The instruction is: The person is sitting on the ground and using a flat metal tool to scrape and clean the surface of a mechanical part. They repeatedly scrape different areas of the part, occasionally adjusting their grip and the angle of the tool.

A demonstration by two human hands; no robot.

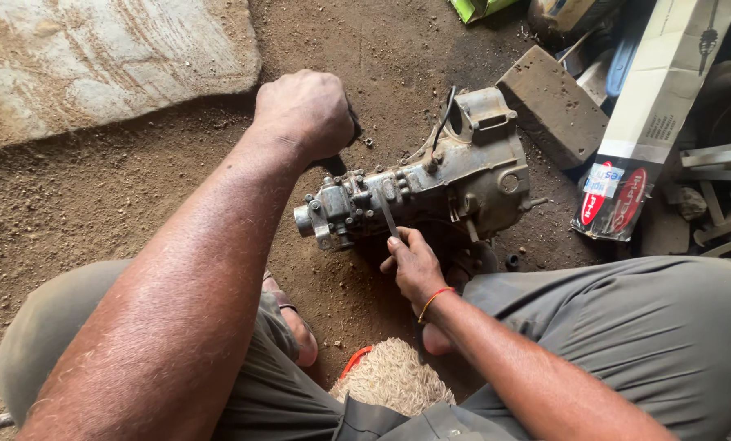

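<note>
Dusty brown dirt floor (120, 188) spreads under you, with a pale flat stone slab (96, 57) lying at the upper left. You sit low, knees in grey-green trousers (627, 327) spread to both sides, and between them on the dirt rests a grimy grey metal pump body with bolts and a boxy housing (439, 184), lying on its side with its narrow bolted end toward your left.

Your left hand (307, 110) is raised above and just behind that narrow end, fingers curled into a tight fist around a dark handle that barely shows at the thumb side; what tool it belongs to you cannot tell from here. Your right hand (413, 265), with an orange-red thread band (432, 302) at the wrist, sits just in front of the pump, fingers pinched closed on a thin flat grey metal rod (387, 216) that stands tilted with its upper tip against the pump's bolted section.

Behind the pump to the right lies a worn brown rectangular block (549, 106), and beside it a long white cardboard box with a red and black end (647, 114). Scrap metal pieces (717, 171) crowd the right edge. A shaggy beige mat (390, 376) lies near your bare foot (300, 335), close to your lap.
</note>
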